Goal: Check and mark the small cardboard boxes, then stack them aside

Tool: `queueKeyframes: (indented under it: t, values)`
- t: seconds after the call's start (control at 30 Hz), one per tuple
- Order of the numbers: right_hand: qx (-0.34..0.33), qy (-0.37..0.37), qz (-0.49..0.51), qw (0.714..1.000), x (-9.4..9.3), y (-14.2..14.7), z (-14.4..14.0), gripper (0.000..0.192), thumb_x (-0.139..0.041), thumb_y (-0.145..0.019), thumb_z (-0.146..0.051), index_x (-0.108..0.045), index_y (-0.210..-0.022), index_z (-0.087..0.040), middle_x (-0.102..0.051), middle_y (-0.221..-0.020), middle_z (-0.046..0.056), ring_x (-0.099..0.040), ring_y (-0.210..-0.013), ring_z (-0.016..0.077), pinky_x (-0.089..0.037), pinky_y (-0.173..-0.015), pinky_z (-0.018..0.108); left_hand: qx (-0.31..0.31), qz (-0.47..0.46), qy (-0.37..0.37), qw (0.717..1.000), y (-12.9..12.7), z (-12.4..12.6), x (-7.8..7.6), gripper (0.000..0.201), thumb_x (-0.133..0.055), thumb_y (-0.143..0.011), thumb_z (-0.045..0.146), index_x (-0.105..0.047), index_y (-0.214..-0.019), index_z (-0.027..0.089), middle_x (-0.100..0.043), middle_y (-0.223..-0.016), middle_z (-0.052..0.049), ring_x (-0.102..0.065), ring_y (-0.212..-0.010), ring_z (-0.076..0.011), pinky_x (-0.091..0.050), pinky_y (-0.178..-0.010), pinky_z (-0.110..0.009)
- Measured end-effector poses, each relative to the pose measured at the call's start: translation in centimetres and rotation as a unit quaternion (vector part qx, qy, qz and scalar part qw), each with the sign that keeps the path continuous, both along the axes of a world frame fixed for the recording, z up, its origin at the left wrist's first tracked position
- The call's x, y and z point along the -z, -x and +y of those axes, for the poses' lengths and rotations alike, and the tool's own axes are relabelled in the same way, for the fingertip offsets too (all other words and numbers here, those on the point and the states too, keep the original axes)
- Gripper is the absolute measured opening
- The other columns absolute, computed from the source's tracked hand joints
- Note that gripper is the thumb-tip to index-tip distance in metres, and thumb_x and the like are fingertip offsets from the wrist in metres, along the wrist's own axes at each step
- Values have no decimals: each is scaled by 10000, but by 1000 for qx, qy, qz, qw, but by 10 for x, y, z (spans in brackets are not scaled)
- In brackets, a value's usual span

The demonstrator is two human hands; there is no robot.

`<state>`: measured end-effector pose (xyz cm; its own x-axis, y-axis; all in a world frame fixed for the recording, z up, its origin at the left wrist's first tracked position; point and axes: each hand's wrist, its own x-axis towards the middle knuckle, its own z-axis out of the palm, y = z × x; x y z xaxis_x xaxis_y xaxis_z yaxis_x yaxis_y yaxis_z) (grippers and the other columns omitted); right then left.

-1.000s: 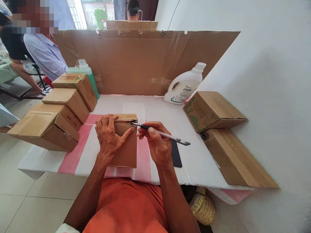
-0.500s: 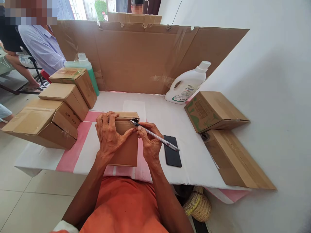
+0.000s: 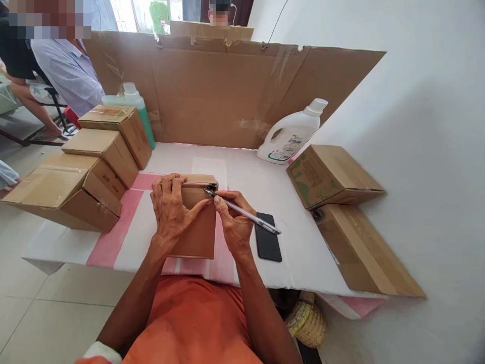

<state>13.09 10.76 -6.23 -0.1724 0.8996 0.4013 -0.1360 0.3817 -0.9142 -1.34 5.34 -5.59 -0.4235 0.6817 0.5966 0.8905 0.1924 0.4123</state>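
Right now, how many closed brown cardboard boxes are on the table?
6: one under the left hand, three at the left, two at the right. Others may be hidden.

A flat black phone (image 3: 268, 236) is lying on the white-and-pink cloth-covered table (image 3: 303, 253), three brown cardboard boxes (image 3: 94, 162) are sitting stacked at left beside a green liquid bottle (image 3: 138, 108), and a white detergent jug (image 3: 290, 136) is leaning by the tall cardboard screen (image 3: 227, 91).
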Motion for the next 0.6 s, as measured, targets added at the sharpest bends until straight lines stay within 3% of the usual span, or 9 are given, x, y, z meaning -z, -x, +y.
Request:
queueKeyframes:
  t: [0.23,0.6]
  values:
    - [-13,-7,1,1000,-3,-6,-3,66,-714,-926,-268,-754,-901,-221,-759,-855,3,-707,-767,151,-555,-693,261,-5,11,-4,1000,1,1,2,585,-769,-861,599,-640,-1247,179,-654,-1357,-181,-552,-1274,-395,-423,-1091,-536]
    - [44,-16,-24,999,-10,-14,-4,100,-673,-912,-264,-701,-836,-206,-666,-730,-30,-588,-626,116,-474,-578,231,0,3,2,1000,2,1,2,649,-803,-815,646,-624,-1249,198,-652,-1353,-170,-549,-1285,-395,-413,-1096,-535]
